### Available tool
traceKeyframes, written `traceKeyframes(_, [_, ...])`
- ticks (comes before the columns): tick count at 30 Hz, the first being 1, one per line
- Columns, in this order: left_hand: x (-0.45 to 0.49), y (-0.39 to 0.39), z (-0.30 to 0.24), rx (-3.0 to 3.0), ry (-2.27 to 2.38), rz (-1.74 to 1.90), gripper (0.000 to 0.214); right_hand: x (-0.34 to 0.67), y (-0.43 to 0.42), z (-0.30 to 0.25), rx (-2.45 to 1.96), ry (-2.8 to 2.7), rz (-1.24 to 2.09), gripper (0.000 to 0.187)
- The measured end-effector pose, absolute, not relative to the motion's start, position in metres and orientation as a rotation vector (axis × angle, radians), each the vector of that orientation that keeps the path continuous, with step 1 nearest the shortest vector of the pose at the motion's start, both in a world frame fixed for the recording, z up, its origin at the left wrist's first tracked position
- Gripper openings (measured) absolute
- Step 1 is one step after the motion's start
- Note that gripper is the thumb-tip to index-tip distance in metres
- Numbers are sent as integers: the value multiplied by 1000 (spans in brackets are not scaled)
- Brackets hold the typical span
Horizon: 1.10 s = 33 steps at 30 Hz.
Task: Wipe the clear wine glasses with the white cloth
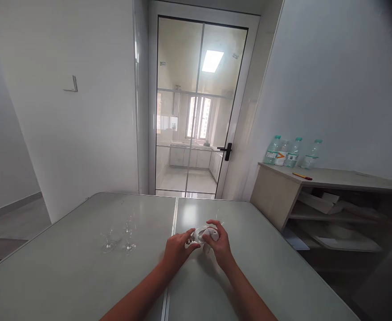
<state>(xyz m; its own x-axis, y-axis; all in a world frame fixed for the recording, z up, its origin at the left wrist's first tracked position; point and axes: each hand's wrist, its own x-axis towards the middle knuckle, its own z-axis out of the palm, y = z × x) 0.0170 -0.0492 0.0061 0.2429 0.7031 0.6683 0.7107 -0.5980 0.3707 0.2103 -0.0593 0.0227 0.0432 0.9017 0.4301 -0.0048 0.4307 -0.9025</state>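
Note:
Above the right half of the table, a clear glass (198, 234) lies tilted sideways between my hands. My left hand (179, 246) is closed around its left end, fingers and thumb pinching it. A white cloth (212, 233) is bunched in my right hand (221, 245) and pressed against the glass's right end, with a bit hanging below. The fingers hide part of the glass, so its full shape is unclear. On the left half stand several clear stemmed glasses (129, 245). Another clear glass (220, 216) is faintly visible behind my right hand.
The grey-green table (65, 276) has a metal seam down its middle. Right of it stands a wooden shelf unit (276, 191) with several plastic bottles (291, 154) and a yellow-red pen (302, 176) on top. A glazed door (196, 174) rises beyond the far edge.

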Motion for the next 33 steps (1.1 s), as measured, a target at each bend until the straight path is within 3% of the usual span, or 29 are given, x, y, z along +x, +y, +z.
traceKeyframes(9, [2,-44,-5,-2482,-1053,-1350,39,208,-60,23,-941,-1556,728,40])
traceKeyframes(15, [2,-39,0,-2575,-1359,-1348,37,207,-58,27,-951,-1395,946,40])
traceKeyframes(19, [4,-37,-2,-2595,-1394,-1442,40,208,-62,32,-942,-1168,905,39])
traceKeyframes(27, [1,-39,-4,-2564,-1233,-1358,35,206,-60,32,-988,-1594,833,45])
traceKeyframes(33, [4,-40,0,-2637,-1385,-1459,37,206,-61,36,-1001,-1348,912,42])
